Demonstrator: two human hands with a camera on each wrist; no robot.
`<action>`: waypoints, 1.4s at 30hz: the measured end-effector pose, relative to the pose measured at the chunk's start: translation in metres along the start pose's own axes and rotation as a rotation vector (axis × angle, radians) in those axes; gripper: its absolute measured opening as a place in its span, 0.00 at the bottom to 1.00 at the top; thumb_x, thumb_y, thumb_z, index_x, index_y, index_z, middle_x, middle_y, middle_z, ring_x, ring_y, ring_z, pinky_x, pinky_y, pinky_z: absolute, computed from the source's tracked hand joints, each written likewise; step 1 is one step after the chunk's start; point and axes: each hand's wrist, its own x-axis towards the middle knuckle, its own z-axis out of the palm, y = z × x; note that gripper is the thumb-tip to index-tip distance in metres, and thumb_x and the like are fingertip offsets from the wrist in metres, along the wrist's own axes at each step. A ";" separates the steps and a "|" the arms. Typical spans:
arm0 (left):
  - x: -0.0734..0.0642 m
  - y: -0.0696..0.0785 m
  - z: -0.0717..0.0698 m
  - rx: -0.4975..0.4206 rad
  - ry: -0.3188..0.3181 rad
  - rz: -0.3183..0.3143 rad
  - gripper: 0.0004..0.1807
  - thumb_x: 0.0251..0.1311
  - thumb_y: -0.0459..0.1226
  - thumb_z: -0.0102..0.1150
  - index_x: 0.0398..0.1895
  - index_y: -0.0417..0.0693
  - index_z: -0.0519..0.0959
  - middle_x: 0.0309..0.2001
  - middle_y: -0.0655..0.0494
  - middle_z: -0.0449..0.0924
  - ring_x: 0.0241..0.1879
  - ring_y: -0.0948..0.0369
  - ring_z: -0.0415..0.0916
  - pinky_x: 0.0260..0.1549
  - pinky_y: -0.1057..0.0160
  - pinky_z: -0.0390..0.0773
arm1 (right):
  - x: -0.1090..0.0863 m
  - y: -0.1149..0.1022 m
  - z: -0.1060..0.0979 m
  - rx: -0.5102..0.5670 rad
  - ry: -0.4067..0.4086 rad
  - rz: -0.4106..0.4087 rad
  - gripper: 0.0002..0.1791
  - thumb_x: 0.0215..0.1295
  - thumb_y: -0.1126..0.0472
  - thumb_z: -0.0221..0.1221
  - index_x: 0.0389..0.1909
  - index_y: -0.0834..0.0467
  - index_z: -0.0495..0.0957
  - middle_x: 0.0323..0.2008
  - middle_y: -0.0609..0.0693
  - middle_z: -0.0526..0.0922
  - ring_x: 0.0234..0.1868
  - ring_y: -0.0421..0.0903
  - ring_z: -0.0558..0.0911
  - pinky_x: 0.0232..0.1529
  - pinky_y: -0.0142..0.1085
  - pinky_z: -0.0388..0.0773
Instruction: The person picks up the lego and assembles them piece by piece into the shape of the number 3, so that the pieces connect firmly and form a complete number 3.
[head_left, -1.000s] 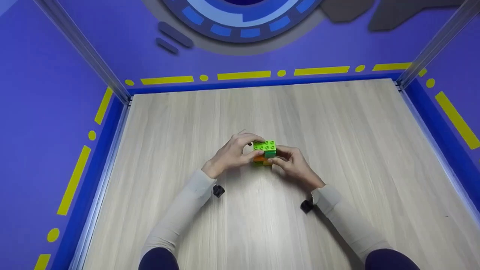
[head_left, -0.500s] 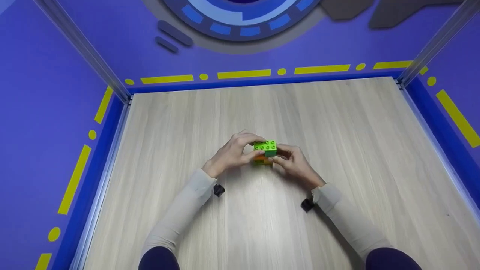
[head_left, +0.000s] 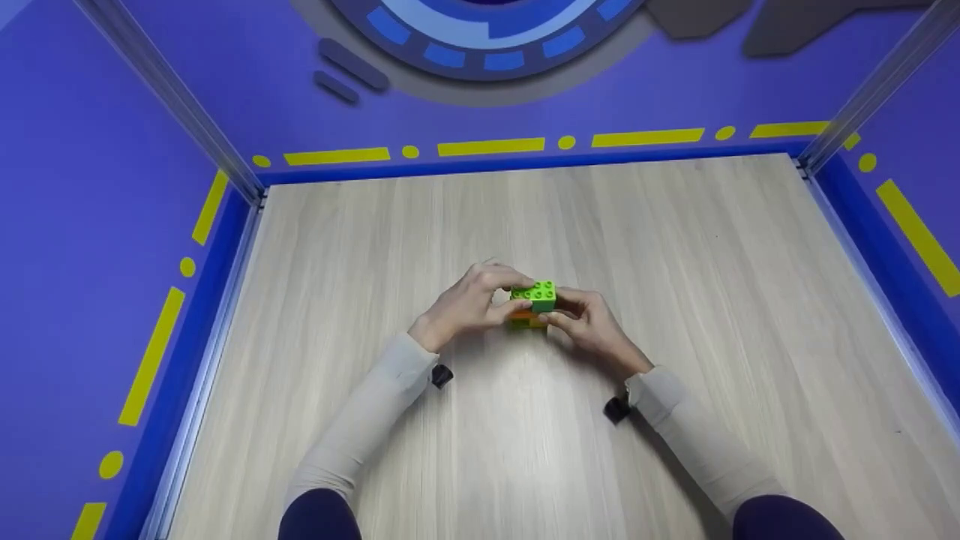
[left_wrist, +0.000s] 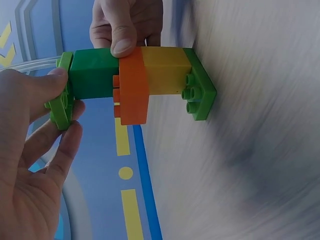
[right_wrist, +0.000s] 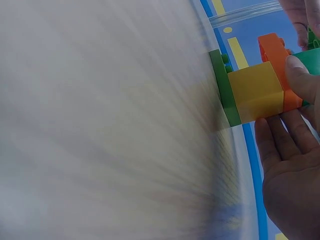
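Observation:
A stack of toy building bricks is between both hands near the table's middle. In the left wrist view, it runs from a light green studded plate (left_wrist: 206, 95) at the bottom through a yellow brick (left_wrist: 167, 72), an orange brick (left_wrist: 134, 92) and a dark green brick (left_wrist: 94, 75) to another light green plate (left_wrist: 59, 112) on top. The left hand (head_left: 474, 304) pinches this top plate between thumb and fingers. From the other side, the right hand (head_left: 596, 324) grips the stack around the orange and dark green bricks, its thumb on their joint. Fingers partly hide the top plate.
The wood-grain table (head_left: 675, 247) stretches out around the hands. Blue printed walls (head_left: 487, 120) with yellow dashes enclose it at the back and sides, with metal rails at the corners. A small black wrist camera (head_left: 617, 409) hangs at the right wrist.
The top light green plate now sits flush on the dark green brick; a thin dark gap showed between them one second ago. Both hands keep nearly the same place.

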 end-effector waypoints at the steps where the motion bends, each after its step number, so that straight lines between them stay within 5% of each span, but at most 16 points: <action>1: 0.000 0.000 0.000 0.005 -0.006 0.002 0.14 0.71 0.37 0.70 0.55 0.41 0.88 0.50 0.51 0.92 0.49 0.55 0.86 0.54 0.57 0.84 | 0.000 0.000 0.000 -0.004 -0.001 0.000 0.25 0.69 0.65 0.71 0.66 0.59 0.83 0.63 0.57 0.86 0.63 0.53 0.86 0.67 0.41 0.81; 12: 0.009 0.008 -0.009 0.070 -0.076 -0.007 0.14 0.70 0.37 0.70 0.53 0.37 0.89 0.49 0.46 0.91 0.49 0.50 0.84 0.53 0.54 0.84 | 0.001 -0.001 -0.001 -0.002 -0.008 -0.007 0.25 0.70 0.68 0.69 0.67 0.63 0.81 0.63 0.60 0.85 0.64 0.55 0.85 0.68 0.41 0.80; 19: 0.007 0.006 -0.008 0.058 -0.071 -0.014 0.15 0.70 0.37 0.70 0.53 0.37 0.89 0.49 0.46 0.91 0.50 0.50 0.84 0.54 0.54 0.84 | 0.001 -0.009 -0.005 0.024 -0.046 -0.020 0.27 0.69 0.69 0.69 0.69 0.64 0.78 0.64 0.60 0.84 0.65 0.50 0.84 0.71 0.47 0.78; 25: 0.003 0.003 -0.004 0.043 -0.049 -0.025 0.15 0.71 0.39 0.70 0.54 0.39 0.88 0.48 0.49 0.92 0.48 0.54 0.84 0.53 0.54 0.83 | -0.001 -0.018 -0.009 0.057 0.002 -0.080 0.29 0.69 0.70 0.69 0.70 0.69 0.75 0.64 0.63 0.84 0.64 0.47 0.83 0.71 0.52 0.77; 34: -0.002 0.000 0.003 -0.033 0.029 -0.030 0.14 0.71 0.40 0.70 0.54 0.42 0.88 0.47 0.52 0.90 0.43 0.58 0.83 0.46 0.53 0.86 | -0.003 -0.024 -0.009 0.096 0.041 -0.147 0.22 0.72 0.73 0.64 0.66 0.67 0.80 0.60 0.66 0.84 0.60 0.46 0.85 0.64 0.37 0.82; 42: -0.003 -0.002 0.007 -0.058 0.066 -0.037 0.15 0.71 0.41 0.70 0.55 0.43 0.88 0.46 0.51 0.89 0.43 0.59 0.83 0.46 0.53 0.87 | -0.002 -0.026 -0.009 0.053 0.070 -0.108 0.21 0.72 0.70 0.66 0.64 0.68 0.81 0.60 0.65 0.86 0.57 0.42 0.87 0.58 0.31 0.84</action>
